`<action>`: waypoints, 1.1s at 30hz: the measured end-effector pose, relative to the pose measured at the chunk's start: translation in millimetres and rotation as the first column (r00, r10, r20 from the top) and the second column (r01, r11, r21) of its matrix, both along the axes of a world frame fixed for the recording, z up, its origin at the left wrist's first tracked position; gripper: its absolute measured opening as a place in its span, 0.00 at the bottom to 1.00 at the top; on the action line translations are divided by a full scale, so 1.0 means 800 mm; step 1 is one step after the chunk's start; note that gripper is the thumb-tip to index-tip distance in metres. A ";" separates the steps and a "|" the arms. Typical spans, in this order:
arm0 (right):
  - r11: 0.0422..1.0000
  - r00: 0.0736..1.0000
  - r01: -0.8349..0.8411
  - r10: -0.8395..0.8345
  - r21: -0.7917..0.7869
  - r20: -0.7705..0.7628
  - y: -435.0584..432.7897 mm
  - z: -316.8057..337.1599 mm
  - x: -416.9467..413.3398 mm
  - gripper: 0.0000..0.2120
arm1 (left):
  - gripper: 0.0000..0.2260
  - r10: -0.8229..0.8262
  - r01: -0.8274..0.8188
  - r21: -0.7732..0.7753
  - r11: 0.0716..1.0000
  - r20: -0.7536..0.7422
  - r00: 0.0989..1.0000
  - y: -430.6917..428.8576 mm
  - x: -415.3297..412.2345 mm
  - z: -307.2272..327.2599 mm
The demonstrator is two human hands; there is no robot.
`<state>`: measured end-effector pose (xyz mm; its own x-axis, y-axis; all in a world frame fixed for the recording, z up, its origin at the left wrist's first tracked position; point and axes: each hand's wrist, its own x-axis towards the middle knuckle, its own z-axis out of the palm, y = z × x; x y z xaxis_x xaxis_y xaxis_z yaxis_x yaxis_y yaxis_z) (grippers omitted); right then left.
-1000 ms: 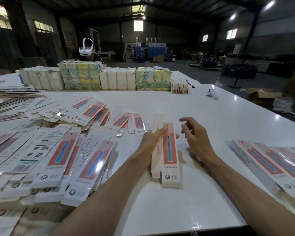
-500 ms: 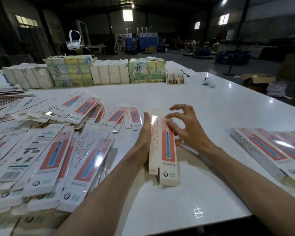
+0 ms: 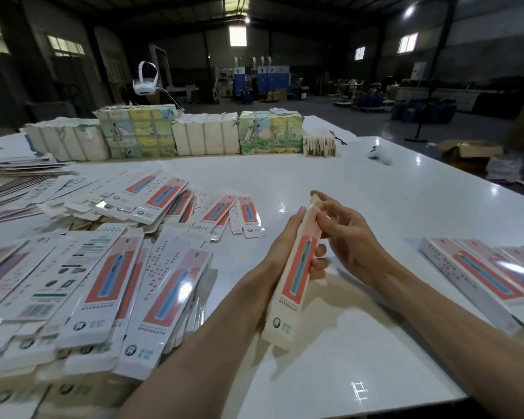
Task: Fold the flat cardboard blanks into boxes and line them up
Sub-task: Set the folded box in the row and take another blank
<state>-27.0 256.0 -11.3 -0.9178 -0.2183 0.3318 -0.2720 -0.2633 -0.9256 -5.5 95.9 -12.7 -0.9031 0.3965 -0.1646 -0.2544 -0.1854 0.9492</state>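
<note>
**Carton takes shape over a crowded worktop**

On the flat blanks (image 3: 103, 282) heaped along the left side of the worktop (image 3: 315, 176), a round tooth logo marks each white near end. One upturned back carries a barcode (image 3: 40, 309); the finer print is too small to read. The same logo shows on the carton (image 3: 297, 273) held over the middle of the near edge, its coral panel picturing a blue pen-shaped item. The left hand (image 3: 280, 252) grips its middle, fingers wrapped round from behind, while the right hand (image 3: 345, 234) pinches its far end. Half a second ago it sat low on the worktop; now it is raised and tilted. At the right edge, folded boxes (image 3: 481, 276) lie side by side. Wrapped bundles (image 3: 139, 131) line the far edge, a white headset (image 3: 146, 78) behind them, and a white handheld device (image 3: 380, 154) lies to their right.
</note>
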 end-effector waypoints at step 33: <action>0.961 0.986 0.166 -0.170 0.223 -0.003 0.000 -0.010 -0.005 0.14 | 0.43 0.177 -0.247 -0.126 0.961 -0.406 0.896 0.004 -0.009 -0.032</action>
